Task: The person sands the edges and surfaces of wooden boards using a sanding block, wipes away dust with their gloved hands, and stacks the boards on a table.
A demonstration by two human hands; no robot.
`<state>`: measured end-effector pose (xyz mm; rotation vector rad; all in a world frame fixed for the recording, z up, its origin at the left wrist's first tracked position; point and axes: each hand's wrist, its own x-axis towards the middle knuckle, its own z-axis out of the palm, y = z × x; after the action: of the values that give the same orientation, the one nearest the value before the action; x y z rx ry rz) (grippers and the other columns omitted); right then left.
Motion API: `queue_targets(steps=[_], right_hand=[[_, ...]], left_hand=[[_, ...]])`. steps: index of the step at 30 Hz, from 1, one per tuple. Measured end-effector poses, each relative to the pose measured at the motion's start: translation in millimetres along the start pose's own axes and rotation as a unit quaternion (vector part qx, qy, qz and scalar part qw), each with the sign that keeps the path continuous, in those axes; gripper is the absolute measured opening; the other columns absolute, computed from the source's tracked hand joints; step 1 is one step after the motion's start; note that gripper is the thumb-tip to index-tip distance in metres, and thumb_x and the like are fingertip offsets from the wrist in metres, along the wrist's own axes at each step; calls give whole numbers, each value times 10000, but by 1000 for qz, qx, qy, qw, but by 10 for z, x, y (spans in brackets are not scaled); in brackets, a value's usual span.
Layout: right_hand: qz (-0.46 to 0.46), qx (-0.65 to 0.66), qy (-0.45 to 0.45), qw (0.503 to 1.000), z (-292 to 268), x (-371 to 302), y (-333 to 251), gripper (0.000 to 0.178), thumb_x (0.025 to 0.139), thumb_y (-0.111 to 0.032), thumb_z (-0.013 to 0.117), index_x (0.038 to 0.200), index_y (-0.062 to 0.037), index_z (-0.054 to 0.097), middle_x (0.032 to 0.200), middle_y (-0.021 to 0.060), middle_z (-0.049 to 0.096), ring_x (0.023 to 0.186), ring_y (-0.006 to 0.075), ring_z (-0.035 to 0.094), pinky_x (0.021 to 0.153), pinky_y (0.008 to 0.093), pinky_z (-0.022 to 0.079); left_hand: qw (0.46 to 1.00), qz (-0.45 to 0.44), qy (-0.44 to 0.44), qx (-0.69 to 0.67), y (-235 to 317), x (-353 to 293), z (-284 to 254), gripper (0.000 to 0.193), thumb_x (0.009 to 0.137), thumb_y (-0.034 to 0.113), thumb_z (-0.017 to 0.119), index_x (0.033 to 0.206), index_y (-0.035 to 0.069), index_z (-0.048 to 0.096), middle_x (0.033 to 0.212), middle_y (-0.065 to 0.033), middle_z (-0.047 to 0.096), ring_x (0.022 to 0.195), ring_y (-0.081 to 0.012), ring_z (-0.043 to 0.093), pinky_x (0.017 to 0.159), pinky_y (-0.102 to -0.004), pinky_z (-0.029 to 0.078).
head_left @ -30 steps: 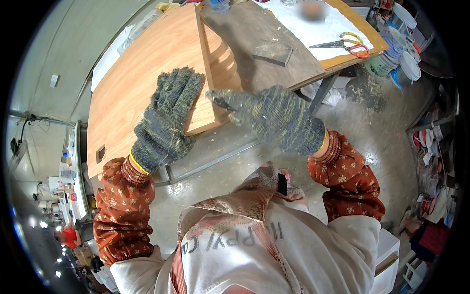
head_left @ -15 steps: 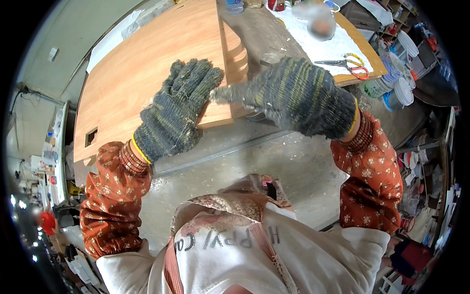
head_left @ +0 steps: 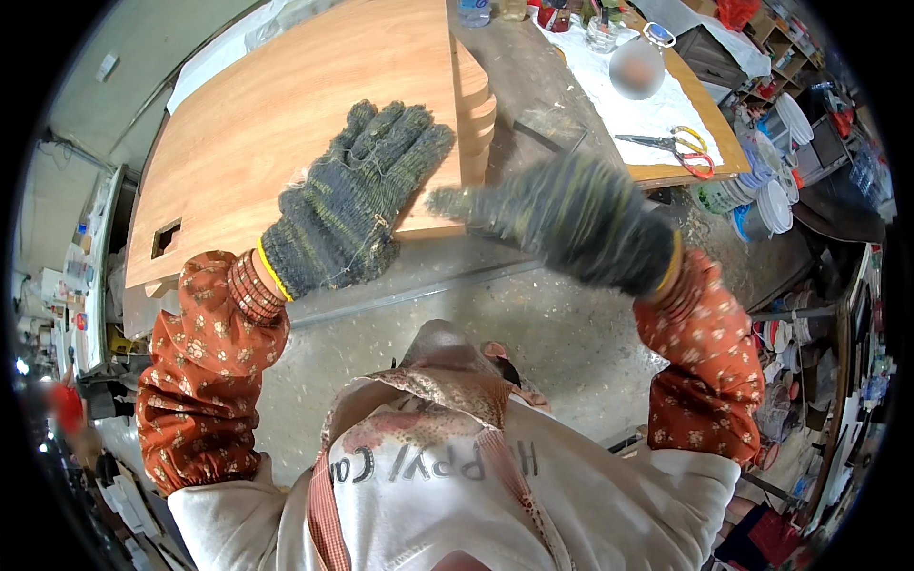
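My left hand, in a worn dark grey-green knitted glove with a yellow cuff, lies flat on a light-brown wooden panel, fingers stretched toward the far right. My right hand, gloved alike, is at the panel's near right corner, with its thumb side pointing left over the edge. Motion smears this hand. Its fingers look curled underneath, and whatever they may hold is hidden. Beneath the panel's right side, stacked pieces with wavy edges stick out. A rectangular cutout opens near the panel's left corner.
At the right, a table with a white cloth bears scissors with yellow and red handles and a glass jar. Buckets stand beyond it. A plastic bottle is at the far edge.
The whole view has shifted slightly. My right hand has moved a little at the panel's corner, blurred in both frames. My left hand stays flat in nearly the same place on the panel.
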<state>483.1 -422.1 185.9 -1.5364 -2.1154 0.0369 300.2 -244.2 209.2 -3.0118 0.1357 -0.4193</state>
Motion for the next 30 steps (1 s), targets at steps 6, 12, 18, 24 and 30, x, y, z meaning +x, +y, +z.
queue_targets(steps=[6,12,18,24,30], right_hand=[[-8,-17,5,1000,204,-218,-73,378,856,-176,604,1233,-159,573,968,90,645,773,248,631,667,336,523],[274,293,178,899,753,-235,-361,485,872,-139,641,1331,-92,490,1264,123,570,974,160,621,817,301,524],[244,492,329,769,955,-7,-561,535,893,-92,611,1387,-58,409,1230,107,584,880,133,609,794,258,515],[229,491,217,812,793,-106,-704,499,922,-36,526,1401,-66,390,1167,89,618,879,83,592,724,259,505],[255,578,374,680,1049,-60,-780,507,918,-51,548,1401,-84,399,1140,73,635,872,127,622,751,287,527]], left_hand=[[1000,-2,-25,17,-35,-35,7,924,619,225,801,1413,74,354,1434,-204,355,1349,-382,308,1128,-513,206],[999,3,-34,-11,15,5,-70,911,624,214,807,1413,98,367,1446,-187,350,1355,-366,306,1131,-512,203],[999,0,-30,-15,53,32,-114,863,632,201,813,1390,99,413,1422,-188,390,1342,-360,336,1132,-500,216],[999,-5,-36,-7,98,60,-157,847,646,226,812,1386,101,421,1413,-180,408,1337,-345,350,1130,-486,234],[999,3,-32,8,52,35,-133,880,651,249,816,1409,115,389,1425,-172,393,1336,-336,350,1129,-472,244]])
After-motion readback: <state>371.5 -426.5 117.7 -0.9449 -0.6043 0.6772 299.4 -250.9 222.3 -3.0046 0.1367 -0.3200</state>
